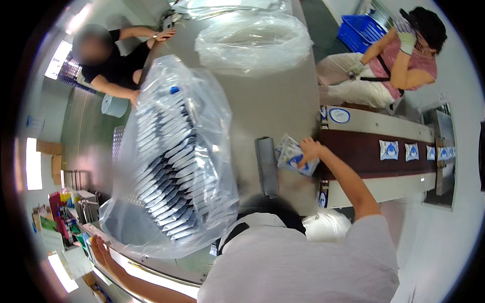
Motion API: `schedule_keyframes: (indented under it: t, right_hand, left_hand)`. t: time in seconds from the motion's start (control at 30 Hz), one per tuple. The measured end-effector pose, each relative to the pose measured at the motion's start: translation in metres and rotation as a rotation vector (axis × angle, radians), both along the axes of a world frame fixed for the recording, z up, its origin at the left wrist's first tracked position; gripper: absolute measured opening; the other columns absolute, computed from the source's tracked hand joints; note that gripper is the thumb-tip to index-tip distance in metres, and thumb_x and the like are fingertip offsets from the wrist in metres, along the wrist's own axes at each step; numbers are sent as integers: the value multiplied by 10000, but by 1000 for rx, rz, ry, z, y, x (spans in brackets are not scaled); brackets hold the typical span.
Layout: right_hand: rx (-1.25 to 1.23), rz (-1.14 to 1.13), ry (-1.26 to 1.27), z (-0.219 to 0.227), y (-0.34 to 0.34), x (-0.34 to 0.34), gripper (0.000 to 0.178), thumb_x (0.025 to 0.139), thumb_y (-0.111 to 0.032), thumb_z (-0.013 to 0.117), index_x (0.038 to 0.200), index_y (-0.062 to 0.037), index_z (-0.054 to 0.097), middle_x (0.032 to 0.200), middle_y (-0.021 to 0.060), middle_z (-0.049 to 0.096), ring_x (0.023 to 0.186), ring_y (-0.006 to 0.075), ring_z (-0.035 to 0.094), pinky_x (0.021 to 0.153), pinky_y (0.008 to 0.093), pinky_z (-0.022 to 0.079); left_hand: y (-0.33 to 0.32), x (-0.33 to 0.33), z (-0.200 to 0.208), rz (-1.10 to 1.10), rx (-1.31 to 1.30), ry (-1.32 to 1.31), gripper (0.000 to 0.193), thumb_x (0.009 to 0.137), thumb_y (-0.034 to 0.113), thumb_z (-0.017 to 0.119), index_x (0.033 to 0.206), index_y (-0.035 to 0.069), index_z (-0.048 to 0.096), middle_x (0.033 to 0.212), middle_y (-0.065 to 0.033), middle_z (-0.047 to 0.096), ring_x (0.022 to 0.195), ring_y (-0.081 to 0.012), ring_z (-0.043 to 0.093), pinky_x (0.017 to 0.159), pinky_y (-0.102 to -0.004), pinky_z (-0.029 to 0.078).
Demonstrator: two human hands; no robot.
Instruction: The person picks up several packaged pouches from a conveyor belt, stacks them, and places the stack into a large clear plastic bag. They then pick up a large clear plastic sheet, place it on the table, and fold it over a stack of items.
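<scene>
My right hand point(310, 151) is at the end of the conveyor, its fingers and thumb gripping a white and blue plastic packet point(295, 157) from above. Beside that packet stands a narrow grey metal bar point(267, 166) on the steel table point(252, 106). To the left lies a large clear plastic bag point(217, 111), filled with stacked rows of similar packets point(169, 171). My left hand point(100, 250) is by the table's lower left edge, near the bag's mouth end. Its fingers are stretched out and hold nothing that I can see.
More packets point(389, 150) lie in a line on the dark red conveyor belt point(353, 146) at right. A pile of clear bags point(252, 43) rests at the table's far end. One person point(111, 60) reaches to the filled bag; another point(399, 65), gloved, sits beyond the conveyor near a blue crate point(361, 33).
</scene>
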State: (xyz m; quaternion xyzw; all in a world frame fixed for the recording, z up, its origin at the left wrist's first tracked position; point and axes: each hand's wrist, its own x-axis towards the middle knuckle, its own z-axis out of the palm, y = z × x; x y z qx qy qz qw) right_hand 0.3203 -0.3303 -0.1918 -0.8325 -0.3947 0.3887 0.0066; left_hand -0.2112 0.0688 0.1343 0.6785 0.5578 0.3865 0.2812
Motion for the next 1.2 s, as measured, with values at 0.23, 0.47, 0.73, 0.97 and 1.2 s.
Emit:
schedule_keyframes:
  t: [0.23, 0.47, 0.73, 0.97, 1.2]
  right_hand:
    - [299, -172, -585, -17, -54, -136, 856, 486, -325, 815, 1171, -4, 415, 1166, 186, 483, 1155, 328, 435, 981, 479, 317]
    - [923, -914, 281, 80, -10, -101, 724, 574, -111, 810, 1180, -8, 427, 967, 81, 601, 854, 237, 591, 778, 340, 479]
    - [1088, 102, 674, 250, 161, -159, 1030, 523, -290, 868, 1349, -24, 313, 1219, 133, 491, 1162, 232, 452, 1011, 364, 331]
    - [701, 457, 37, 277, 351, -164, 908, 526, -347, 831, 1224, 5, 369, 1071, 212, 568, 946, 342, 588, 827, 384, 457]
    - [616, 645, -461, 183, 473, -185, 950, 649, -567, 705, 1279, 33, 323, 1229, 262, 466, 1170, 396, 441, 940, 478, 376]
  left_hand:
    - [-21, 165, 57, -634, 628, 508, 538, 681, 92, 698, 1196, 68, 545, 1227, -122, 507, 1135, -288, 489, 984, -374, 366]
    - [6, 195, -18, -823, 1283, 1371, 479, 698, 255, 703, 1151, 160, 578, 1271, -63, 497, 1186, -269, 466, 962, -416, 385]
    - [108, 193, 39, -528, 679, 716, 371, 887, 325, 532, 676, 33, 621, 613, -185, 594, 571, -364, 588, 543, -435, 473]
    - [143, 159, 51, -408, 416, 492, 478, 909, 340, 513, 594, -13, 578, 584, -214, 559, 580, -407, 555, 547, -477, 434]
    - [142, 159, 46, -508, 434, 361, 438, 891, 300, 537, 575, -1, 575, 558, -187, 545, 530, -391, 530, 518, -443, 422]
